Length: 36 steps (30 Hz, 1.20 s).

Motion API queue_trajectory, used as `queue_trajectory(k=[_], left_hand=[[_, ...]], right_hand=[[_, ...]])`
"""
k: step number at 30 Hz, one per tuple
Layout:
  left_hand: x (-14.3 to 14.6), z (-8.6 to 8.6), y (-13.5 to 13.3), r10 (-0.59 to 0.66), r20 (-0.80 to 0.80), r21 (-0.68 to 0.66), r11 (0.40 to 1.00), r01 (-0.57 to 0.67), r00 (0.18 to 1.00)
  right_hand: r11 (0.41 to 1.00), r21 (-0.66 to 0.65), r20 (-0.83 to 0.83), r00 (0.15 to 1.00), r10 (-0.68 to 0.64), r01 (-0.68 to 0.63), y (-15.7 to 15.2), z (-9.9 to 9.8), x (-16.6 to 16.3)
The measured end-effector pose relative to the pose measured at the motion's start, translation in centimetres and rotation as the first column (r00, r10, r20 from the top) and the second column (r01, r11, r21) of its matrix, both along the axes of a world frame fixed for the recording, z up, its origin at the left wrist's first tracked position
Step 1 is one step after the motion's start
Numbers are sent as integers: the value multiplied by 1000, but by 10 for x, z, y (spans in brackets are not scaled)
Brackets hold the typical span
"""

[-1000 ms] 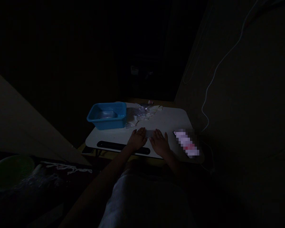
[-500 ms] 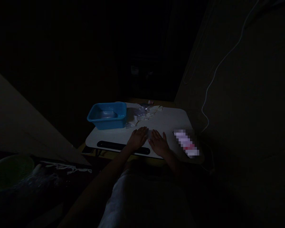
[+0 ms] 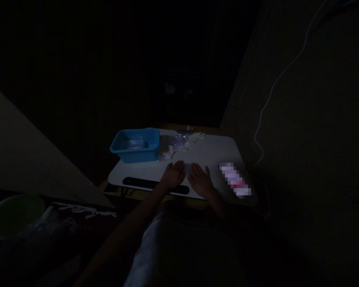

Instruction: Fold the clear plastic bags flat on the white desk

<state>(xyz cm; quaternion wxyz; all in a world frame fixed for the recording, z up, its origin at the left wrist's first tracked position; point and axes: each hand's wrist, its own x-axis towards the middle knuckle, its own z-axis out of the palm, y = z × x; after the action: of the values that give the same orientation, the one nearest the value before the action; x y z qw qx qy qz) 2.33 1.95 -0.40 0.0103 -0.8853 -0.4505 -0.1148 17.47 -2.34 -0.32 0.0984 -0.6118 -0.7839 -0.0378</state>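
A small pale, see-through-looking piece (image 3: 187, 169) lies on the white table (image 3: 218, 153) between my hands. On its left side rests my left hand (image 3: 174, 174), laid flat with the fingers stretched out and their tips at its edge. From the right, my right hand (image 3: 200, 178) lies flat in the same way, thumb apart, fingertips at the opposite edge. Neither hand is closed round anything. The dim light hides what exactly the piece is.
A blue plastic basin (image 3: 140, 155) stands at the table's left. Crumpled clear plastic (image 3: 179, 140) lies beside it. A blurred-out phone-shaped object (image 3: 235, 180) is at the right. A white cable (image 3: 275, 83) hangs along the wall, and a green basket (image 3: 16, 215) is at lower left.
My left hand has shifted slightly left and the gap between the hands is a little wider, showing more of the pale piece. The other objects stay put.
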Motion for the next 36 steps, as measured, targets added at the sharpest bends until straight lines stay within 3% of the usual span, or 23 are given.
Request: queue_trajectory(k=[17,25,36], left_hand=[[0,0,1,8,-24,3,1000,-8,1000],[-1,1,2,15,-50,-23,1000,-16,999],[2,6,-1,31,-35,-20,999,-32,999]], right_hand=[[999,52,15,1000,2,-2,1,2,-1],[996,-19,10,996,90,-90,8,3,-8],[1000,-3,2,1000,4,-4,4,-2,1]])
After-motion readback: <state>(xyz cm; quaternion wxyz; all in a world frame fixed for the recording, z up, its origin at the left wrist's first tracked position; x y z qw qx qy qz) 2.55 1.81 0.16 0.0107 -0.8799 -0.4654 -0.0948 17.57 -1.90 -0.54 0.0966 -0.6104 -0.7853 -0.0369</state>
